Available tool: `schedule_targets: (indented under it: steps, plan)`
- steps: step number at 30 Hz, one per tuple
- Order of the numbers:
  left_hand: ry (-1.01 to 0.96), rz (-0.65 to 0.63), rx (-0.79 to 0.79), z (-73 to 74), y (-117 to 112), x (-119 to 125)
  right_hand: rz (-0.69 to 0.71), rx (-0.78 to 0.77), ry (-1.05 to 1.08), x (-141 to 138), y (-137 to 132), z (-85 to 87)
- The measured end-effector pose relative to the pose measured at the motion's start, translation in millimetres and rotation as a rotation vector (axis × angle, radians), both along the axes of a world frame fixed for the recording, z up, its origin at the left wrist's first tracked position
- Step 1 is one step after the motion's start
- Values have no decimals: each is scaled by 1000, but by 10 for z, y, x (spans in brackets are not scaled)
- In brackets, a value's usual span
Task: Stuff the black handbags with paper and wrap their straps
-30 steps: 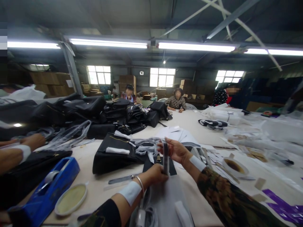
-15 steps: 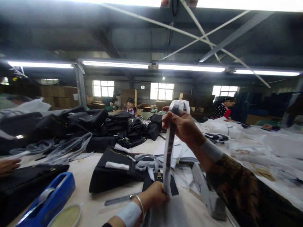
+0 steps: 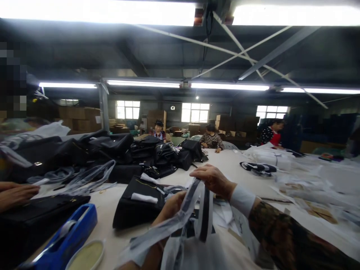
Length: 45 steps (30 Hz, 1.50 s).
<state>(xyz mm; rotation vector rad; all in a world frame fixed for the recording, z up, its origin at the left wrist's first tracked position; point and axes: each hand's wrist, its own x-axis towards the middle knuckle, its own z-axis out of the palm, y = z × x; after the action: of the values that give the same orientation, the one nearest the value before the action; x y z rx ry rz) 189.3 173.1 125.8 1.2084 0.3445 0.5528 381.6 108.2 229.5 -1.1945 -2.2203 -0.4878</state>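
A dark strap wrapped in clear, whitish plastic [image 3: 206, 213] hangs in a loop before me, with one long length trailing down to the lower left. My right hand [image 3: 212, 178] pinches it near the top of the loop. My left hand [image 3: 173, 204] is lower and to the left, fingers curled at the strap and partly hidden behind it. Whitish plastic [image 3: 194, 253] lies below the loop at the bottom edge. To the left of my hands sits a black bag [image 3: 135, 213] with a gold zip and white wrapped pieces on it.
A blue tape dispenser [image 3: 70, 232] and a round tub [image 3: 86, 255] stand at lower left. Another person's hand [image 3: 17, 195] rests by a black bag there. Black bags [image 3: 157, 150] are heaped behind; plastic packaging [image 3: 303, 183] covers the right side. Co-workers sit or stand farther back.
My right hand has come down with the strap, which was stretched upright and now droops in a loop. My left hand has risen slightly. The view has tilted up a little.
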Motion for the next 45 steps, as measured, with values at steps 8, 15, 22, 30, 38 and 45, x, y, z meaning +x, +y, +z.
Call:
schedule_targets:
  steps: [8,15,22,30,38,45]
  plan:
    - [-5,-211,-62,336,-596,-547,-91,133,-16,119,-45,-101]
    - [94,73,-10,319,-823,-627,-133,52,-174,-115,-233,-306]
    - [92,-18,-143,209,-867,-546,18,31,-147,-553,-363,-479]
    - [47,22,-141,193,-877,-399,81,-6,-157,-522,-428,-593]
    - [56,89,-47,215,-901,-400,190,24,-329,-591,-528,-553]
    - [76,-149,-24,129,-901,-742,-8,150,-376,-504,-544,-555]
